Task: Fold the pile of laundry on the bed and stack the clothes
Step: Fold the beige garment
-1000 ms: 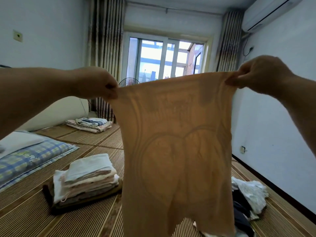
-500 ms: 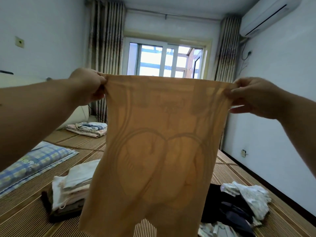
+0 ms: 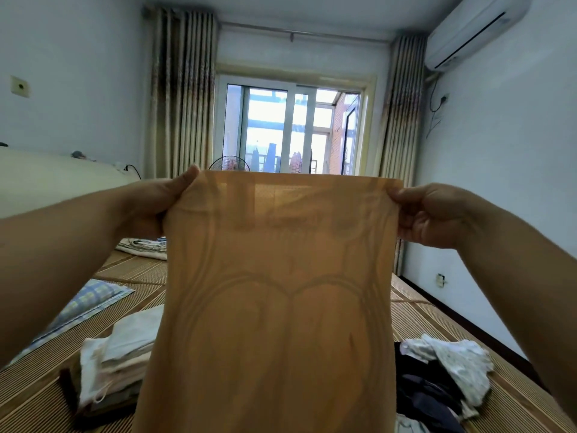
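- One sheer tan garment, two hands on it: left hand and right hand each pinch a top corner, stretched out above the bed.
- Two folded stacks: near stack lower left, far stack beyond.
- One unfolded pile lower right.

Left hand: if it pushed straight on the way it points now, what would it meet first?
The tan garment, pinched in the grip of the left hand; past its top corner, likely the fan by the window, though depth is unclear.
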Tool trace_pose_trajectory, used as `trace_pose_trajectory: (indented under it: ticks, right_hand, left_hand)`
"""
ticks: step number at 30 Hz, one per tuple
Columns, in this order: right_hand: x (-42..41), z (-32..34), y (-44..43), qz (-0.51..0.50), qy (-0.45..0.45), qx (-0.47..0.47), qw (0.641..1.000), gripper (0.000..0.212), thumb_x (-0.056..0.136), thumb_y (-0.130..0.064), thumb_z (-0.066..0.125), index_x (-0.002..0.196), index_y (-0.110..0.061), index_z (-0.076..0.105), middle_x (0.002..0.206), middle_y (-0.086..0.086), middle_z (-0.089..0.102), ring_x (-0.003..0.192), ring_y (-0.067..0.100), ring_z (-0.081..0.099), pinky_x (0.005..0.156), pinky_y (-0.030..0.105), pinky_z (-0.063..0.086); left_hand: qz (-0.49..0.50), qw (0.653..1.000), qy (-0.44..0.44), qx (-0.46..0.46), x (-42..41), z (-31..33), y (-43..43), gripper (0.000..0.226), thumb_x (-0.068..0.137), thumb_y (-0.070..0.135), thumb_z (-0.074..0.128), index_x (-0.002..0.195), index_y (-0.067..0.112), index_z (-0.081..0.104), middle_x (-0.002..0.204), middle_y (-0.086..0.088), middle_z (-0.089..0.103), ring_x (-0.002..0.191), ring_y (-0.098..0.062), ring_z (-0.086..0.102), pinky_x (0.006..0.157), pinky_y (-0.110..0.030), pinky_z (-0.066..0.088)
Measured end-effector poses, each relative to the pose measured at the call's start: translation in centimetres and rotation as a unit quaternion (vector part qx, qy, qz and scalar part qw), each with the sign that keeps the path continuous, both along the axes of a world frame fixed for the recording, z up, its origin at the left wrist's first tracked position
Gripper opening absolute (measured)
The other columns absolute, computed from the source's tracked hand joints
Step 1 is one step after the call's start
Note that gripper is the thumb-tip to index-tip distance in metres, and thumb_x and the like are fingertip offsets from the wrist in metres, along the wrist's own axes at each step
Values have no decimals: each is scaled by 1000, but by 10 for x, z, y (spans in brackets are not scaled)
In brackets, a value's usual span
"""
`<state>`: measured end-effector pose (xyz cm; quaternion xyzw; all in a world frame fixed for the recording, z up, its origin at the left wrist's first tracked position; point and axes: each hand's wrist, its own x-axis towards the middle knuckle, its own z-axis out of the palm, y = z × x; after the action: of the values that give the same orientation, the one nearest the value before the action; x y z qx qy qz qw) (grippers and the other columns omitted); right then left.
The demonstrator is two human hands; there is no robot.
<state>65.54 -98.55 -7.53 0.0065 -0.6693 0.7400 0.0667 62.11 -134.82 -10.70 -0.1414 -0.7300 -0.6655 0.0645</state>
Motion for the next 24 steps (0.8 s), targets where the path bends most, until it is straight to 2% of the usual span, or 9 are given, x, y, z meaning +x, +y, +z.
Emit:
trace_pose_trajectory:
  ticks: [3, 5, 7, 10, 12, 15, 17, 20, 24]
  right_hand:
    - [-11, -15, -5, -21, -20, -5, 1000, 16, 98, -11, 43, 97, -2, 57, 71, 8, 58, 54, 15, 59, 50, 27, 54]
    - [-31, -29, -12, -70, -39, 41, 996, 18, 98, -6, 41, 100, -1, 58, 66, 8, 53, 44, 15, 53, 38, 22, 47]
    - [-54, -38, -24, -140, -28, 70, 987, 21, 94, -3, 45, 107, 2, 60, 74, 10, 55, 52, 19, 57, 47, 28, 52]
    - [-72, -39, -50, -187, 33, 55, 980, 28, 90, -12, 53, 113, 1, 59, 86, 10, 55, 82, 27, 56, 81, 45, 54]
    - [-71, -37, -70, -185, 81, 31, 979, 13, 79, -15, 60, 89, -7, 60, 82, 8, 61, 83, 27, 62, 84, 48, 56]
    - [-57, -35, -90, -134, 145, 39, 980, 20, 70, -21, 63, 88, -13, 64, 86, 11, 71, 83, 31, 68, 80, 52, 57]
    - [-48, -33, -94, -88, 171, 44, 980, 13, 82, -22, 65, 93, -14, 64, 90, 14, 71, 87, 31, 68, 84, 52, 56]
    - [-37, -31, -94, 11, 175, -10, 985, 16, 94, -20, 60, 97, -7, 68, 88, 16, 72, 81, 32, 69, 77, 46, 57]
    - [-30, -33, -96, 41, 164, 20, 985, 8, 90, -6, 61, 94, -3, 69, 84, 17, 68, 73, 30, 66, 76, 43, 56]
  left_hand:
    - [-44, 998, -40, 36, -5, -17, -2, 92, 25, 52, 95, 104, 10, 74, 97, -14, 73, 78, -23, 72, 61, -33, 60]
    - [49, 993, -80, 73, -22, -27, 10, 79, 49, 39, 91, 114, 2, 64, 93, -17, 71, 80, -27, 66, 62, -34, 57]
    - [167, 970, -106, 141, -43, -32, 30, 47, 73, 27, 79, 106, -3, 62, 89, -18, 73, 77, -30, 63, 63, -37, 59]
    - [185, 969, -66, 153, -51, -16, 80, 39, 87, 20, 68, 120, -1, 61, 122, -20, 64, 94, -28, 62, 88, -42, 52]
    - [156, 975, -39, 152, -44, -1, 112, 36, 86, 25, 70, 113, 1, 64, 108, -11, 67, 88, -23, 61, 83, -37, 52]
    - [115, 989, 22, 89, -24, 15, 149, 19, 83, 24, 75, 83, 6, 68, 74, -11, 68, 59, -22, 62, 60, -32, 57]
    - [110, 990, 84, 24, -13, 21, 157, 24, 85, 24, 71, 78, 2, 68, 67, -15, 65, 46, -21, 53, 47, -24, 43]
    - [104, 991, 89, -11, 1, 30, 157, 43, 92, 44, 58, 91, 2, 70, 90, -17, 73, 73, -30, 68, 67, -34, 51]
    - [-16, 996, 2, -84, 20, 38, 146, 70, 92, 68, 34, 102, 11, 73, 96, -6, 75, 93, -22, 68, 75, -33, 47]
